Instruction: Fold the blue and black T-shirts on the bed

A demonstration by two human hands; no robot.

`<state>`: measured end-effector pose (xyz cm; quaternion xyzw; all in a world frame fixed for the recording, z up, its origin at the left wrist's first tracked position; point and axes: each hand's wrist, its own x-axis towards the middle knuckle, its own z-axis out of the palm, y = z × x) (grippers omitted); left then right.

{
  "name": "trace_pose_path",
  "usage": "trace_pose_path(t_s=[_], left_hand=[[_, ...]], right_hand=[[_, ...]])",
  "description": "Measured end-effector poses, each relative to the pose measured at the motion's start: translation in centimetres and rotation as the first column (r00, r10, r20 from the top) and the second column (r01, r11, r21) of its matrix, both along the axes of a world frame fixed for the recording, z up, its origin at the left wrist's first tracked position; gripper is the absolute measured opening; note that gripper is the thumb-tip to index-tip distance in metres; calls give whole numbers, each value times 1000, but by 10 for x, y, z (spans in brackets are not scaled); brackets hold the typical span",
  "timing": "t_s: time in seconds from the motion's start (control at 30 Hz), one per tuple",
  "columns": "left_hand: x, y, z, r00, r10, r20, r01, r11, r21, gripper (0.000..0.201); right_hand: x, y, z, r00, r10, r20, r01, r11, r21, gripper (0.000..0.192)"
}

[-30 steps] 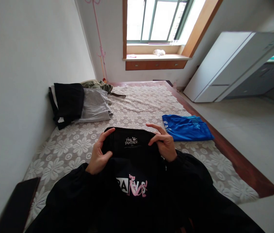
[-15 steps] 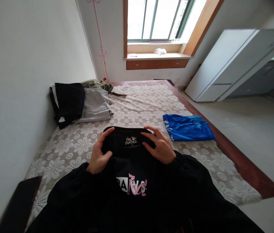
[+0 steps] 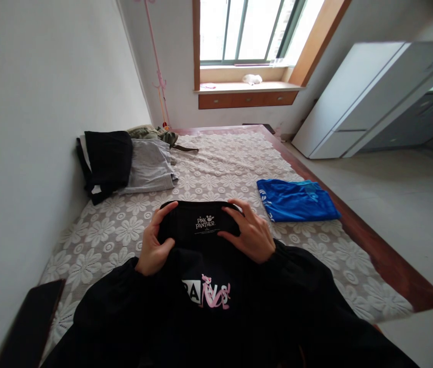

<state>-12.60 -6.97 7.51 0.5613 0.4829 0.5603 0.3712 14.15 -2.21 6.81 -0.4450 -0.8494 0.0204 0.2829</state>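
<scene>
Black top [image 3: 208, 263], "PINK PANTHER" neck print [image 3: 205, 223]

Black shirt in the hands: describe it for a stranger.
Find the flowered bedcover, then the left hand and right hand seen against it. They hold the black shirt; unlike the black cloth by the wall, it shows a pink figure.

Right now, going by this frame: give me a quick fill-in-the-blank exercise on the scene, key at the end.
1. The left hand and right hand hold a ____ shirt.
2. The label inside its collar reads "Pink ____".
3. The folded blue cloth lies nearer the ____ hand.

Missing words: black; Panther; right.
</scene>
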Motion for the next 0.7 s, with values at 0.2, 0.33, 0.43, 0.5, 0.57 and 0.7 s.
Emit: trace_pose_path(t_s=[0.2, 0.33, 0.43, 0.5, 0.57, 0.7], left_hand=[[-1, 1, 2, 1000, 18, 12, -18, 1000, 8, 78], [-3, 2, 0, 1000, 10, 28, -10, 1000, -12, 79], [-4, 2, -2, 998, 9, 55, -7, 1000, -26, 79], [-4, 3, -3, 998, 7, 66, -5, 999, -35, 79], [-4, 4, -4, 997, 5, 76, -2, 999, -45, 79], [-4, 5, -5, 996, 5, 88, -2, 999, -34, 79]], right_hand=[[0, 1, -2, 998, 57, 3, -56, 996, -70, 82], [-1, 0, -1, 999, 49, -19, -50, 995, -84, 87], [-1, -1, 0, 999, 46, -27, -48, 995, -84, 88], [-1, -1, 0, 998, 55, -29, -57, 995, -77, 88], [-1, -1, 0, 998, 59, -31, -61, 996, -69, 88], [-1, -1, -1, 998, 51, -35, -53, 997, -62, 86]])
